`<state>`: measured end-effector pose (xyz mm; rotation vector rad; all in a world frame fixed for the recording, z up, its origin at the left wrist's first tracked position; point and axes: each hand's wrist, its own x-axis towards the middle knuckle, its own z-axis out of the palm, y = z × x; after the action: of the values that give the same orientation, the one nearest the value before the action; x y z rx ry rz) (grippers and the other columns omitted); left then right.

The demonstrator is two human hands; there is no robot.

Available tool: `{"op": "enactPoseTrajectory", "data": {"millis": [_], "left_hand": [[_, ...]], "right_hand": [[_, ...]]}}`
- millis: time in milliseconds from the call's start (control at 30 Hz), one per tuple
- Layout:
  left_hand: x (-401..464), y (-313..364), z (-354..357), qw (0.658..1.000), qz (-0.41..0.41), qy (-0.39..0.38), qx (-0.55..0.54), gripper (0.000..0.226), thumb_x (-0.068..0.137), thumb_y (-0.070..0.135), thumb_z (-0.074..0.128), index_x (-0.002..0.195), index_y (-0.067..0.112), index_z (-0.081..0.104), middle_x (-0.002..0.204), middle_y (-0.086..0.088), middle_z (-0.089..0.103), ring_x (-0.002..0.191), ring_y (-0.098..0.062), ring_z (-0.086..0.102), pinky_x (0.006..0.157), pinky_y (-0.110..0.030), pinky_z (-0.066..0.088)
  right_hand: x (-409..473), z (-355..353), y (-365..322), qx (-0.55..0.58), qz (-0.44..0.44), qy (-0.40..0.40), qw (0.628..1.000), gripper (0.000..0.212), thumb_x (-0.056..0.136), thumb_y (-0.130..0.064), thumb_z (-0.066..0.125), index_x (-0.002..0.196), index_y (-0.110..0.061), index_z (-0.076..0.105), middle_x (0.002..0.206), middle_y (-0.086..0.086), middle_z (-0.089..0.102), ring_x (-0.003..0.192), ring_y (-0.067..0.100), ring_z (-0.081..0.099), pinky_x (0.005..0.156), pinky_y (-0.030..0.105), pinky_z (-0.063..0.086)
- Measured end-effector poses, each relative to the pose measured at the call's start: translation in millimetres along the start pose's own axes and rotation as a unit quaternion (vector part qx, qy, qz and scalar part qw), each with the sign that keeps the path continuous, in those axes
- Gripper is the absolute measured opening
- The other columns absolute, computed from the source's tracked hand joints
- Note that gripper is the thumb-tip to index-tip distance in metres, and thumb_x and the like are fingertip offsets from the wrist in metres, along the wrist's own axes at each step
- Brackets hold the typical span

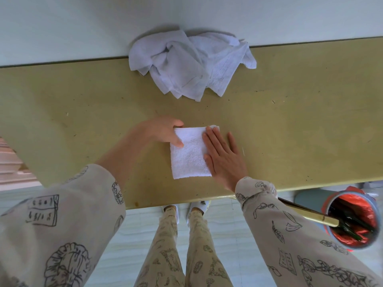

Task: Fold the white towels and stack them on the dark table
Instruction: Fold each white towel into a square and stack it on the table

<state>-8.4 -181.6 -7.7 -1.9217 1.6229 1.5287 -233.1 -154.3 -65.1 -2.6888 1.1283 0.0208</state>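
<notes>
A small folded white towel point(189, 154) lies flat on the olive-yellow table point(290, 125), near its front edge. My left hand point(163, 131) grips the towel's upper left corner, thumb on top of the cloth. My right hand point(222, 156) lies flat with straight fingers, pressing on the towel's right edge and the table beside it. A loose heap of unfolded white towels point(190, 63) sits at the table's far edge, against the pale wall.
A round bin with a red liner point(352, 220) stands on the floor at the right, under the table's front edge, with a brass-coloured bar point(310, 212) reaching into it. My legs and white shoes show below the table. A pale wall point(83, 21) backs the table.
</notes>
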Motion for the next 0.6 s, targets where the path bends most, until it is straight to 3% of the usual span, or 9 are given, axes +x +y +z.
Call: {"op": "enactPoseTrajectory", "data": {"millis": [167, 267, 333, 433, 500, 600], "left_hand": [[4, 4, -2, 0.997, 0.013, 0.007, 0.07, 0.023, 0.071, 0.028, 0.076, 0.073, 0.021, 0.055, 0.077, 0.003, 0.048, 0.075, -0.015, 0.047, 0.068, -0.033, 0.043], [3, 5, -6, 0.996, 0.015, 0.012, 0.085, 0.04, 0.071, 0.034, 0.076, 0.057, 0.018, 0.042, 0.064, 0.004, 0.042, 0.061, -0.014, 0.041, 0.055, -0.026, 0.03], [-2, 4, -10, 0.992, 0.005, 0.03, 0.125, 0.05, 0.073, 0.045, 0.072, 0.055, 0.015, 0.035, 0.062, 0.004, 0.036, 0.059, -0.013, 0.036, 0.055, -0.026, 0.027], [-7, 4, -11, 0.982, -0.004, 0.063, 0.179, 0.056, 0.078, 0.062, 0.056, 0.054, 0.015, 0.036, 0.07, 0.001, 0.039, 0.09, -0.027, 0.05, 0.079, -0.034, 0.039], [-7, 7, -10, 0.976, -0.013, 0.075, 0.204, 0.056, 0.081, 0.067, 0.045, 0.055, 0.018, 0.04, 0.093, -0.007, 0.046, 0.113, -0.03, 0.043, 0.093, -0.04, 0.037], [-3, 9, -5, 0.969, -0.02, 0.101, 0.225, 0.053, 0.085, 0.065, 0.04, 0.058, 0.02, 0.041, 0.116, -0.013, 0.046, 0.116, -0.029, 0.038, 0.096, -0.039, 0.033]], "right_hand": [[-1, 0, 0, 0.004, 0.002, 0.005, 1.0, 0.056, 0.1, -0.033, 0.003, 0.144, -0.005, 0.023, 0.153, 0.007, 0.026, 0.142, 0.019, 0.015, 0.112, 0.047, 0.016], [0, -1, -1, 0.007, 0.004, 0.006, 1.0, 0.056, 0.1, -0.033, 0.005, 0.144, -0.006, 0.025, 0.153, 0.007, 0.026, 0.142, 0.018, 0.016, 0.112, 0.047, 0.016], [0, -1, -1, 0.013, 0.006, 0.008, 1.0, 0.055, 0.1, -0.032, 0.006, 0.144, -0.006, 0.025, 0.153, 0.006, 0.026, 0.142, 0.018, 0.016, 0.112, 0.047, 0.016], [-1, 0, -1, 0.015, 0.007, 0.003, 1.0, 0.055, 0.1, -0.033, 0.005, 0.145, -0.009, 0.025, 0.153, 0.004, 0.026, 0.142, 0.018, 0.02, 0.112, 0.047, 0.017], [0, 0, -1, 0.013, 0.007, 0.004, 1.0, 0.054, 0.1, -0.033, 0.006, 0.145, -0.009, 0.025, 0.153, 0.004, 0.027, 0.142, 0.018, 0.023, 0.112, 0.047, 0.018], [-1, 1, -1, 0.015, 0.004, 0.012, 1.0, 0.051, 0.1, -0.031, 0.013, 0.144, -0.01, 0.024, 0.153, 0.004, 0.027, 0.142, 0.017, 0.021, 0.112, 0.047, 0.017]]}}
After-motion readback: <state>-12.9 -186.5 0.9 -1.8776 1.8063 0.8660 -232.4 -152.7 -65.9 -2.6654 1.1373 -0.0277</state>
